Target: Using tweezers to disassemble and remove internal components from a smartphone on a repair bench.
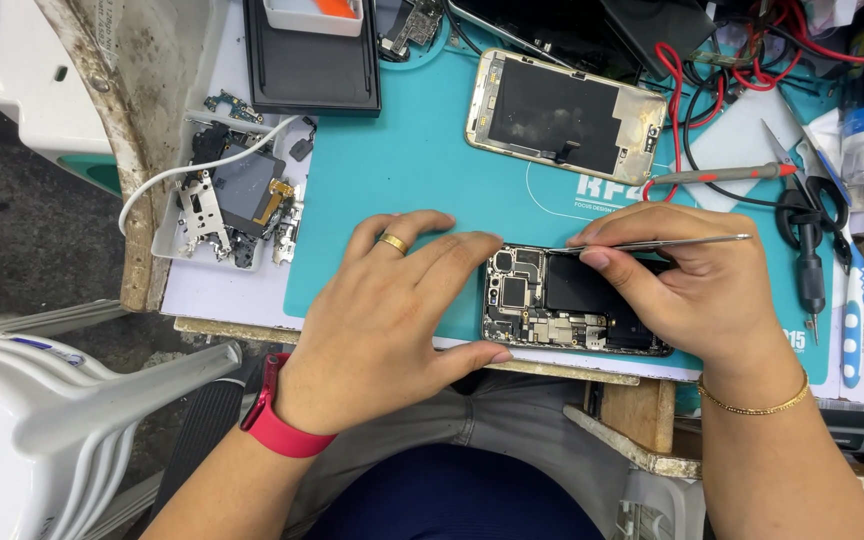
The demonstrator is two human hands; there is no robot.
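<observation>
Phone (552,300) lay opened, light but fragile inside; your left hand (392,310) braced its edges, fingers spread, while your right hand (682,285) pinched tweezers (672,242).

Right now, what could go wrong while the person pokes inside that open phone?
The tweezers in the right hand point into the open phone; a slip might scratch its tiny parts. The phone lies near the mat's front edge, steadied only by the left hand, so it could slide off toward the lap. Loose parts in the small tray at the table's corner could get knocked out.
</observation>
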